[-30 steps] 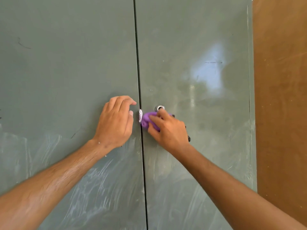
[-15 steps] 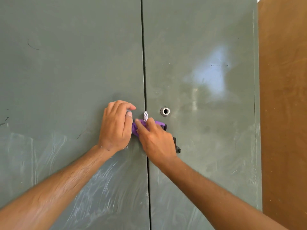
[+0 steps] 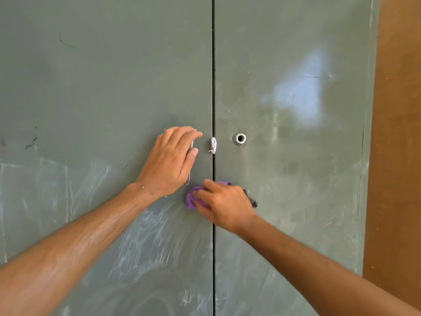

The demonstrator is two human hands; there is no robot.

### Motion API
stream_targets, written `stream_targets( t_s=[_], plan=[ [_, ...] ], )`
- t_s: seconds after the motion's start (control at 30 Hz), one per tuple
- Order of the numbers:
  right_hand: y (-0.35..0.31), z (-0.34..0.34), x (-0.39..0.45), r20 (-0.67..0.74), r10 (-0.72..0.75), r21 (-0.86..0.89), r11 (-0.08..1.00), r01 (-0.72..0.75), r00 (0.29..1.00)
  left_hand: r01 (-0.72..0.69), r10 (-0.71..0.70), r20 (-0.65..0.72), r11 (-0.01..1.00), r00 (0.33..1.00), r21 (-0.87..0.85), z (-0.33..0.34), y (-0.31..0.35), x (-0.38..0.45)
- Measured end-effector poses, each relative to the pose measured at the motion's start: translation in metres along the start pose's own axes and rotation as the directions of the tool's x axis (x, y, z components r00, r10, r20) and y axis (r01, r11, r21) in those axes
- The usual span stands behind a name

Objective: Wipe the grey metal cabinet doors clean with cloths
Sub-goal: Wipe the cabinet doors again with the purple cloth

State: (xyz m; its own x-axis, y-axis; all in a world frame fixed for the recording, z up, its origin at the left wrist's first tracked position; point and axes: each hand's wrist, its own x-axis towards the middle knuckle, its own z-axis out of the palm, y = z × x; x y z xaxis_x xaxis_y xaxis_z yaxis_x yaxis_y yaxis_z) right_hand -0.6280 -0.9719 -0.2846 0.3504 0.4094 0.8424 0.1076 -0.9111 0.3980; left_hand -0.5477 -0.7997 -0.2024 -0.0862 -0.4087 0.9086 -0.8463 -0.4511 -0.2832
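Two grey metal cabinet doors fill the view, left door [image 3: 102,99] and right door [image 3: 291,179], dark vertical seam between them. Right hand [image 3: 224,205] sits low across the seam, fingers [image 3: 213,185] curled and bunching a purple cloth [image 3: 190,199] against the metal; cloth pokes out on the left side of the hand, on the left door's edge, the rest hidden under the palm. Left hand [image 3: 169,160] is higher on the left door, just beside the seam, fingers bent and wrapped over a narrow metal handle [image 3: 191,145], thumb tucked against it; handle mostly covered. The hands are close, left above right, not touching as far as can be told. A small white cloth scrap or knot [image 3: 213,145] sits on the seam just right of the left fingertips. Round keyhole [image 3: 239,138] on the right door, beside that. A dark lever part [image 3: 251,200] shows right of the right hand. White wipe streaks on the lower door halves. Brown board [image 3: 398,156] at far right.
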Motion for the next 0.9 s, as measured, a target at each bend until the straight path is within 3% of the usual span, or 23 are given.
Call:
stream_targets(
  t_s=[0.1, 0.13, 0.23, 0.3, 0.4, 0.47, 0.57, 0.67, 0.83, 0.9],
  plan=[
    [0.013, -0.013, 0.025, -0.145, 0.3, 0.07, 0.954, -0.293, 0.943, 0.021, -0.022, 0.03, 0.999, 0.999, 0.028, -0.007, -0.002, -0.012],
    [0.01, -0.012, 0.029, -0.175, 0.338, 0.091, 0.941, -0.326, 0.925, 0.032, -0.034, 0.052, 0.998, 0.998, 0.047, -0.008, -0.001, -0.016],
    [-0.018, 0.0, 0.015, -0.058, 0.169, 0.079, 0.983, -0.164, 0.984, 0.014, -0.037, 0.137, 0.986, 0.99, 0.164, -0.011, 0.002, -0.022],
    [-0.024, -0.006, 0.007, -0.019, 0.2, 0.127, 0.972, -0.196, 0.98, -0.01, -0.032, 0.184, 0.974, 0.982, 0.225, -0.014, 0.002, -0.023],
    [-0.019, -0.038, 0.024, -0.186, 0.506, 0.274, 0.85, -0.45, 0.842, -0.022, -0.026, 0.213, 0.976, 0.977, 0.217, -0.019, 0.001, -0.025],
    [-0.024, -0.051, 0.044, -0.291, 0.455, 0.247, 0.886, -0.393, 0.842, -0.012, -0.019, 0.21, 0.989, 0.977, 0.145, -0.022, 0.001, -0.025],
    [-0.036, -0.043, 0.074, -0.253, 0.307, 0.169, 0.948, -0.27, 0.918, 0.09, -0.09, 0.133, 0.996, 0.987, 0.004, -0.028, -0.003, -0.028],
    [-0.046, -0.018, 0.097, -0.308, 0.334, 0.107, 0.943, -0.316, 0.891, 0.24, -0.239, 0.019, 0.965, 0.971, -0.105, -0.034, -0.014, -0.037],
    [-0.049, 0.015, 0.069, -0.347, 0.088, -0.099, 0.987, -0.129, 0.934, 0.188, -0.195, -0.048, 0.974, 0.98, -0.13, -0.046, -0.029, -0.056],
    [-0.043, 0.007, 0.078, -0.362, 0.134, -0.033, 0.987, -0.156, 0.923, 0.165, -0.176, -0.065, 0.975, 0.982, -0.149, -0.049, -0.036, -0.062]
  ],
)
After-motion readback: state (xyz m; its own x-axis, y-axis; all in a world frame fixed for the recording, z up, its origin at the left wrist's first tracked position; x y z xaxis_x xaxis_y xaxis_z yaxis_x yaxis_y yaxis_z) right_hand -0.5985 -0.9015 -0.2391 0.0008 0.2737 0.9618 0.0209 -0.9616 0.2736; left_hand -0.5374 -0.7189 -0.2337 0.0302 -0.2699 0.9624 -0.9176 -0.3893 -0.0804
